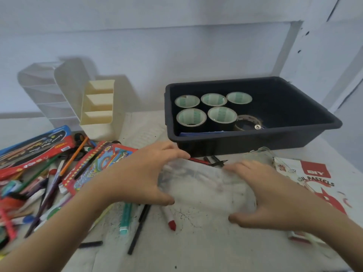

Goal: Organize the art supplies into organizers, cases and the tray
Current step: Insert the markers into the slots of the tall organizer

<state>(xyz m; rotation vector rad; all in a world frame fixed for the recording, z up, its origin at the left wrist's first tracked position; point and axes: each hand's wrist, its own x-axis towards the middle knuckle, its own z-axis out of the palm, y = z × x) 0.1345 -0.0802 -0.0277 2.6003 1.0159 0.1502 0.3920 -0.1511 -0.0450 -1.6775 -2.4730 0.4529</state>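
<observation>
As my left hand (141, 173) and right hand (275, 195) curl round the clear rectangular plastic case (206, 185), I'd best keep it level near the middle of the desk (196, 250).

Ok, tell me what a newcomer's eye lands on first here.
The left hand and right hand grip a blurred clear case front and centre. Behind it, to the right, a dark tray holds tape rolls. A colourful heap of pens and boxes crowds the left side.
</observation>
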